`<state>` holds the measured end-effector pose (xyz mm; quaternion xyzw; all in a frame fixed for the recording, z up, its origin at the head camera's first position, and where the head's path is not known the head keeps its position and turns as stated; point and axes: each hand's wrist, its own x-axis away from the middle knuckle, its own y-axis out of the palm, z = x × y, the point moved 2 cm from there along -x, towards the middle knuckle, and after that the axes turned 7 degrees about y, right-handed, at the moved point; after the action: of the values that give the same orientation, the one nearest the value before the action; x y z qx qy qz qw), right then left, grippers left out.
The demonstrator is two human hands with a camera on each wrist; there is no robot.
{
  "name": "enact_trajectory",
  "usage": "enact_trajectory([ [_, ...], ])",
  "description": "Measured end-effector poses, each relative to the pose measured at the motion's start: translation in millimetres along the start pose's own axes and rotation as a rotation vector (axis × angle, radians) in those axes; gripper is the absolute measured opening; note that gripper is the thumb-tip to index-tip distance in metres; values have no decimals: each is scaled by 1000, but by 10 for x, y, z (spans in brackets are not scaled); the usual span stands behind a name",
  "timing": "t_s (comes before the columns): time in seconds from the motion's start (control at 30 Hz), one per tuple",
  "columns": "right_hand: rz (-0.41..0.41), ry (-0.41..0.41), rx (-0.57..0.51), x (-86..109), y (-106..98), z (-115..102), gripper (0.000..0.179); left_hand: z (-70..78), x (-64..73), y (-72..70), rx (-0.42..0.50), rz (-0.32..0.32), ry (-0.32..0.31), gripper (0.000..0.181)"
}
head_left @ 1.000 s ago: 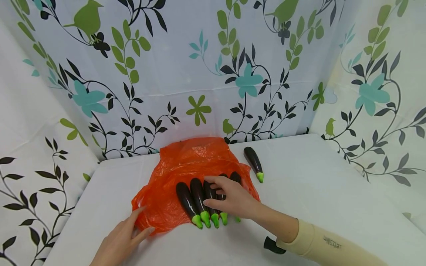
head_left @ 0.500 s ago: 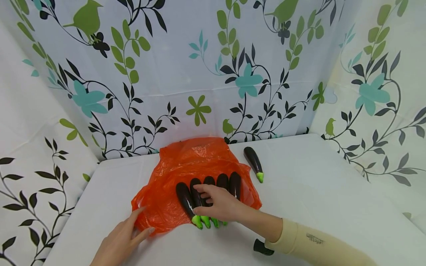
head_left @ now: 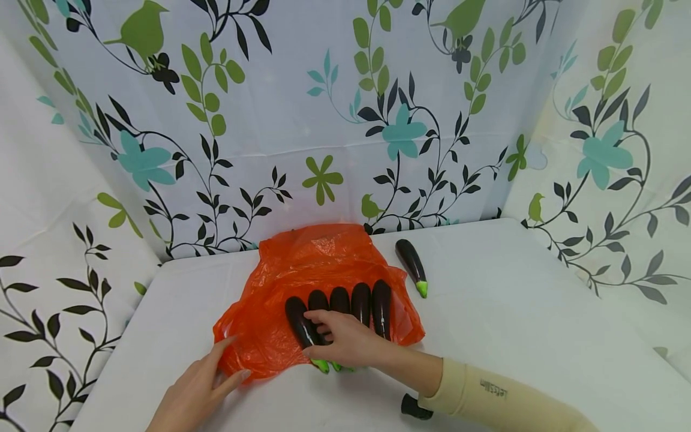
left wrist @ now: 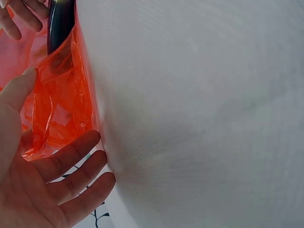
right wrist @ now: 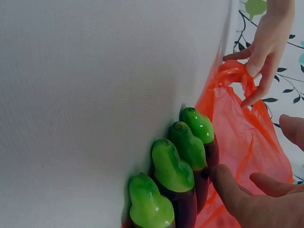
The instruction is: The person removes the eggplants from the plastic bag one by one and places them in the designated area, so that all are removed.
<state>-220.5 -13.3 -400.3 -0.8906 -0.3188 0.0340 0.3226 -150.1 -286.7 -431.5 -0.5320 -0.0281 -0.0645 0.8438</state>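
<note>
A: See any change about the red plastic bag (head_left: pixel 259 324) since a second ago?

B: Yes, in the right hand (head_left: pixel 345 339). Has slid left along the bag's front, from over the middle of the row of five eggplants (head_left: pixel 340 300) to the row's left end.

A: Does show more of the eggplants now?

B: Shows more at the top, on the bag's right part: two dark upper bodies in plain sight. Shows less below, with the green stem ends of those two now hidden behind hand and wrist.

A: And with the fingers (head_left: pixel 315 316)?

B: Held apart from the thumb, above the leftmost eggplants on the bag. Appear to pinch nothing; cannot tell whether touching.

A: What about the left hand (head_left: pixel 191 390)?

B: Rests at the bag's left edge, just as before, fingers spread and fairly straight, touching the plastic.

A: Anything to report beyond the bag?

B: To its right, toward the back of the desk (head_left: pixel 518 312), a sixth eggplant (head_left: pixel 410 261), unmoved, green end toward the front. In front of the bag and to its right, a pale sleeve (head_left: pixel 486 390), with a small black piece (head_left: pixel 415 407) beside the cuff, both shifted left with the arm. Behind the bag, as earlier, leaf-patterned cloth (head_left: pixel 259 114).
</note>
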Motion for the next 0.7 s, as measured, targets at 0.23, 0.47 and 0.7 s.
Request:
enact_trajectory([
  [0.23, -10, 8, 15, -12, 30, -18, 65, 3, -4, 2, -2, -1, -5, 90],
  [0.47, -26, 12, 3, -1, 34, -39, 64, 4, -4, 2, -11, 5, -4, 91],
  [0.7, -38, 5, -6, -33, 87, -18, 64, 3, -5, 3, -3, -5, -10, 90],
])
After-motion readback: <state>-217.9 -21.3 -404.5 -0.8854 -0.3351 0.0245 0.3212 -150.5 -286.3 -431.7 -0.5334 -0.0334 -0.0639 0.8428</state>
